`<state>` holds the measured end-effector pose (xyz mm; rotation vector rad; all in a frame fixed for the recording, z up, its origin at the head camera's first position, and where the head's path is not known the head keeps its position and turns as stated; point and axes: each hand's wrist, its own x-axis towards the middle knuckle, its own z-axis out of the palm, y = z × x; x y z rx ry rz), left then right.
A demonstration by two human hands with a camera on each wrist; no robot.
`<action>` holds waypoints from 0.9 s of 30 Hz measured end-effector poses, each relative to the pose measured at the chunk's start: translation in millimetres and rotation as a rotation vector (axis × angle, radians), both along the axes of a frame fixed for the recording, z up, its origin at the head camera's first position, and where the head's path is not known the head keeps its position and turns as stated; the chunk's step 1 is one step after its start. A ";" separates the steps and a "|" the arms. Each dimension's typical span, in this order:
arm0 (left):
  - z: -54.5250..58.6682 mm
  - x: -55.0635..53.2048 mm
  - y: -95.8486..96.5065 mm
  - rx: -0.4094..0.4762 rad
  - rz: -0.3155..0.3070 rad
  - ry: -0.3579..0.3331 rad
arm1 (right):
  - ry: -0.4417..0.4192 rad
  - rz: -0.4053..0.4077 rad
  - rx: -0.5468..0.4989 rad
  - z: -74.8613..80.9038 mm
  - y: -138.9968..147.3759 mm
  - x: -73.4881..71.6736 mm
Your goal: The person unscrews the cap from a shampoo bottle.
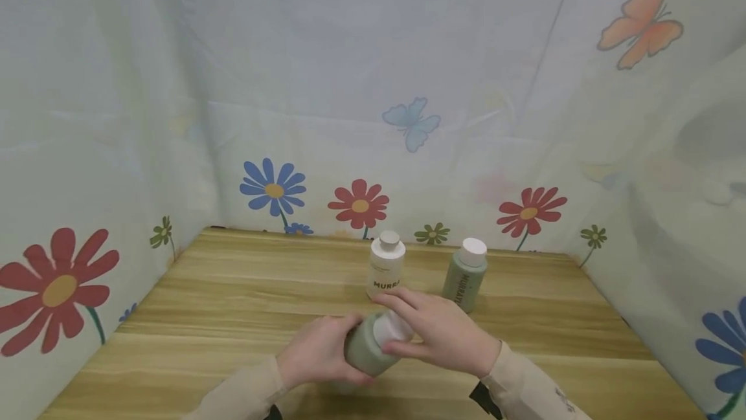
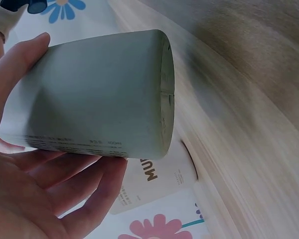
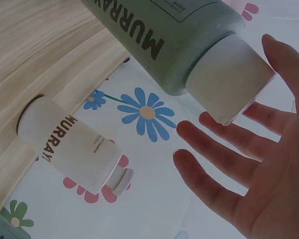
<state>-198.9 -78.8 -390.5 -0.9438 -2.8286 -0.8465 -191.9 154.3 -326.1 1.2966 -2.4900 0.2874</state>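
While my left hand point(image 1: 317, 350) grips the green bottle point(image 1: 362, 349) round its body, my right hand point(image 1: 445, 332) reaches across from the right to its white cap point(image 1: 387, 328). That bottle is raised above the near middle of the surface point(image 1: 256, 290), tilted over, with its base to the left and its cap to the right. My left thumb lies on one side of it and the fingers curl along the other. My right hand is fairly wide, thumb and spread fingers around the cap; I cannot tell how firmly any of them touch it. Dark lettering runs along the bottle's side.

Just beyond my right fingertips, the white bottle point(image 1: 386, 269) stands upright on the surface, its lower part partly hidden by my hand in the head view. To its right and well apart from it, a second green bottle point(image 1: 463, 283) stands with a white cap on top. Both carry dark lettering.

My sleeves point(image 1: 247, 386) are beige. Past the far edge of the wood-grained surface hangs pale cloth point(image 1: 320, 51), printed with red, blue and green flowers and with butterflies.
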 end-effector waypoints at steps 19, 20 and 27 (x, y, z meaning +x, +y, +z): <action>1.3 -1.3 0.7 0.008 -0.009 0.033 | -0.026 0.137 -0.004 2.4 3.1 -0.7; 1.4 -1.3 0.4 0.007 -0.009 0.031 | -0.031 0.143 -0.003 2.4 2.9 -0.9; 1.8 -0.8 -0.6 0.006 -0.013 0.004 | -0.173 0.039 -0.024 3.1 1.8 1.3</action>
